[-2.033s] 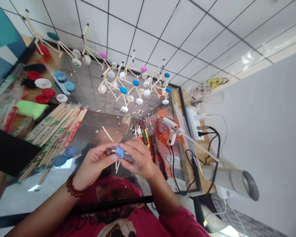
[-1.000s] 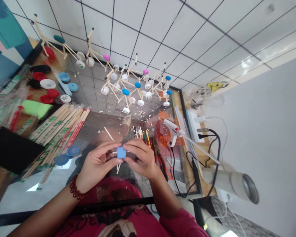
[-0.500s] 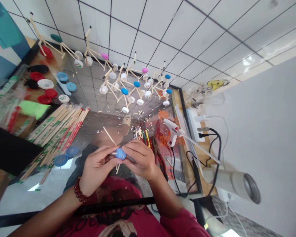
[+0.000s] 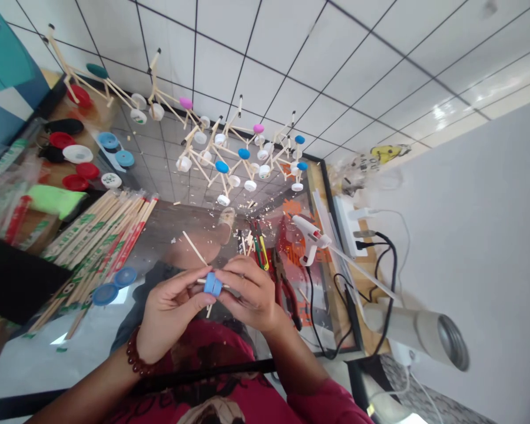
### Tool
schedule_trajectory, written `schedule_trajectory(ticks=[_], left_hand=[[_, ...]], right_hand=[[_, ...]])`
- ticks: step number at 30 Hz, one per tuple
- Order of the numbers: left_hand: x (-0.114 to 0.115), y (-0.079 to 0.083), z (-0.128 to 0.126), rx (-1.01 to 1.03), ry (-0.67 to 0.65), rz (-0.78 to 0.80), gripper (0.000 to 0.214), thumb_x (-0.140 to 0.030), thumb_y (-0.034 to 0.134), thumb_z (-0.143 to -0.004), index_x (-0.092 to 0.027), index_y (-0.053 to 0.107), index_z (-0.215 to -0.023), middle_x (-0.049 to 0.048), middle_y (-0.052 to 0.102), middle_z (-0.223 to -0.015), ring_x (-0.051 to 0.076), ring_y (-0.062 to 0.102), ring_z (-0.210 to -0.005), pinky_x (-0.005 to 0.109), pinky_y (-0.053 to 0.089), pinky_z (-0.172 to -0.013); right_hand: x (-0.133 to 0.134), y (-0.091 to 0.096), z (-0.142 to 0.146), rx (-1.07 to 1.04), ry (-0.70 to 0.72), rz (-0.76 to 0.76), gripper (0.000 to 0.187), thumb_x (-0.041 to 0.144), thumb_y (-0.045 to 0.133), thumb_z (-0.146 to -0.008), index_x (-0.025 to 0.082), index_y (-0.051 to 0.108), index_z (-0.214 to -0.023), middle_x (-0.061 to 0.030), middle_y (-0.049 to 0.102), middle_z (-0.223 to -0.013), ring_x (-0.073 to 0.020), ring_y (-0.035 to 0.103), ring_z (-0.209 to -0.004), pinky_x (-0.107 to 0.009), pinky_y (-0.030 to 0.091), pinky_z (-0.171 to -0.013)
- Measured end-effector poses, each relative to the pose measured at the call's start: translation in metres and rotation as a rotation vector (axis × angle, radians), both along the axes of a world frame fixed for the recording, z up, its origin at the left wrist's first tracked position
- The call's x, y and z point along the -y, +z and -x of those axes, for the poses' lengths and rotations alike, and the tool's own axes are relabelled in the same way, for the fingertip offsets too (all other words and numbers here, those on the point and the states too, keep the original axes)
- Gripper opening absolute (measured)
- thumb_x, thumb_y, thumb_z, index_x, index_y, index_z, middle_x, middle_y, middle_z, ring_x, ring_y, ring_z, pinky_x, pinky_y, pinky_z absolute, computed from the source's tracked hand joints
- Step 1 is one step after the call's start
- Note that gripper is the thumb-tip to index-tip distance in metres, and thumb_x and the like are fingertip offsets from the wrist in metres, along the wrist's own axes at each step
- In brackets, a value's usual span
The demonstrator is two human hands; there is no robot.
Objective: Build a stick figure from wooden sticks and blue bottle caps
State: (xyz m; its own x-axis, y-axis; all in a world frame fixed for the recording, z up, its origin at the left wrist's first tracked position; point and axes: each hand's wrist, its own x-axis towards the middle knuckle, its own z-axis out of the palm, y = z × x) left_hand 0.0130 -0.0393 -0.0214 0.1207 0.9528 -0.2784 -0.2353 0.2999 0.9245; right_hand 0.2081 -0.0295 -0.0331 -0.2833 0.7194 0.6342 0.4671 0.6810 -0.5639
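Observation:
Between both hands is a pair of blue bottle caps (image 4: 212, 284) set face to face, with a short wooden stick poking out on either side. My left hand (image 4: 170, 309) pinches the caps from the left with thumb and forefinger. From the right, my right hand (image 4: 247, 291) closes its fingertips round the caps and the stick end. Just beyond the fingers lies a thin wooden stick (image 4: 195, 248) on the glass tabletop. Two more blue caps (image 4: 105, 294) rest left of my left hand.
Little stick bicycles with cap wheels (image 4: 221, 167) stand along the back. Paper-wrapped chopsticks (image 4: 97, 235) lie at left, with red and white caps (image 4: 78, 154) behind. Right are a white glue gun (image 4: 310, 238), red-handled pliers (image 4: 287, 294), a yellow cutter (image 4: 264, 250), cables and a grey bottle (image 4: 417, 335).
The caps have turned and moved slightly down, so the seam between them and the stick on the right now show. My right fingers have shifted back a little.

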Motion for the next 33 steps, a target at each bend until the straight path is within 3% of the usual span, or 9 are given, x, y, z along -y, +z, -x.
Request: schedule_trajectory(ticks=[7, 11, 15, 17, 20, 24, 28, 33], left_hand=[[-0.004, -0.008, 0.0, -0.057, 0.05, 0.055, 0.032, -0.028, 0.103, -0.06, -0.03, 0.093, -0.091, 0.005, 0.089, -0.099, 0.031, 0.082, -0.081, 0.04, 0.071, -0.071], [-0.004, -0.008, -0.001, -0.076, 0.015, 0.014, 0.036, -0.033, 0.101, -0.067, -0.028, 0.092, -0.102, 0.0055, 0.089, -0.101, 0.029, 0.083, -0.084, 0.041, 0.073, -0.078], [-0.002, -0.013, -0.003, -0.068, 0.051, -0.18, 0.057, -0.029, 0.102, -0.067, -0.031, 0.086, -0.121, 0.009, 0.085, -0.125, 0.03, 0.084, -0.096, 0.04, 0.074, -0.081], [-0.002, -0.014, -0.002, -0.12, 0.089, -0.319, 0.044, -0.024, 0.098, -0.073, -0.033, 0.086, -0.114, 0.0073, 0.083, -0.125, 0.028, 0.083, -0.097, 0.038, 0.075, -0.079], [-0.005, -0.011, 0.003, -0.249, 0.093, -0.483, 0.023, -0.02, 0.088, -0.086, -0.031, 0.087, -0.106, 0.0042, 0.084, -0.11, 0.024, 0.083, -0.092, 0.034, 0.074, -0.074], [-0.008, -0.005, 0.009, -0.4, 0.092, -0.578, 0.029, -0.017, 0.079, -0.094, -0.032, 0.085, -0.119, 0.0031, 0.085, -0.111, 0.023, 0.083, -0.091, 0.031, 0.072, -0.072], [-0.006, -0.006, 0.012, -0.444, 0.059, -0.643, 0.044, -0.012, 0.075, -0.095, -0.038, 0.082, -0.13, 0.0026, 0.084, -0.117, 0.023, 0.083, -0.098, 0.034, 0.072, -0.079], [-0.004, -0.005, 0.01, -0.406, 0.014, -0.656, 0.055, -0.012, 0.081, -0.091, -0.042, 0.079, -0.137, 0.0024, 0.084, -0.115, 0.023, 0.082, -0.092, 0.033, 0.071, -0.075]], right_hand=[[-0.001, -0.003, -0.002, 0.04, 0.068, 0.009, 0.058, 0.018, 0.074, -0.099, 0.027, 0.059, -0.154, -0.0089, 0.081, -0.107, -0.0258, 0.078, -0.091, -0.045, 0.069, -0.089], [0.002, -0.005, 0.002, 0.049, -0.011, -0.012, 0.05, 0.015, 0.073, -0.098, 0.023, 0.064, -0.147, -0.0105, 0.079, -0.109, -0.0259, 0.078, -0.094, -0.043, 0.069, -0.089], [0.008, -0.007, 0.008, 0.06, -0.174, -0.008, 0.033, 0.02, 0.076, -0.099, 0.022, 0.067, -0.13, -0.0087, 0.076, -0.104, -0.0216, 0.075, -0.087, -0.034, 0.066, -0.076], [0.01, -0.005, 0.009, 0.064, -0.203, -0.015, 0.031, 0.023, 0.078, -0.099, 0.022, 0.066, -0.127, -0.0079, 0.076, -0.101, -0.0213, 0.075, -0.085, -0.033, 0.065, -0.073], [0.011, -0.001, 0.008, 0.031, -0.169, 0.02, 0.04, 0.029, 0.082, -0.097, 0.025, 0.064, -0.133, -0.0072, 0.076, -0.102, -0.0223, 0.075, -0.086, -0.035, 0.066, -0.076], [0.009, 0.007, 0.003, -0.097, -0.076, 0.236, 0.058, 0.052, 0.081, -0.097, 0.027, 0.062, -0.146, -0.0112, 0.076, -0.118, -0.0261, 0.077, -0.1, -0.041, 0.068, -0.087], [0.007, 0.01, 0.001, -0.128, -0.036, 0.319, 0.034, 0.04, 0.066, -0.11, 0.03, 0.069, -0.142, -0.0094, 0.077, -0.12, -0.0227, 0.078, -0.105, -0.037, 0.068, -0.091], [0.008, 0.009, 0.005, -0.113, -0.012, 0.233, 0.036, 0.03, 0.071, -0.107, 0.03, 0.069, -0.143, -0.0081, 0.08, -0.114, -0.0219, 0.079, -0.098, -0.035, 0.068, -0.087]])
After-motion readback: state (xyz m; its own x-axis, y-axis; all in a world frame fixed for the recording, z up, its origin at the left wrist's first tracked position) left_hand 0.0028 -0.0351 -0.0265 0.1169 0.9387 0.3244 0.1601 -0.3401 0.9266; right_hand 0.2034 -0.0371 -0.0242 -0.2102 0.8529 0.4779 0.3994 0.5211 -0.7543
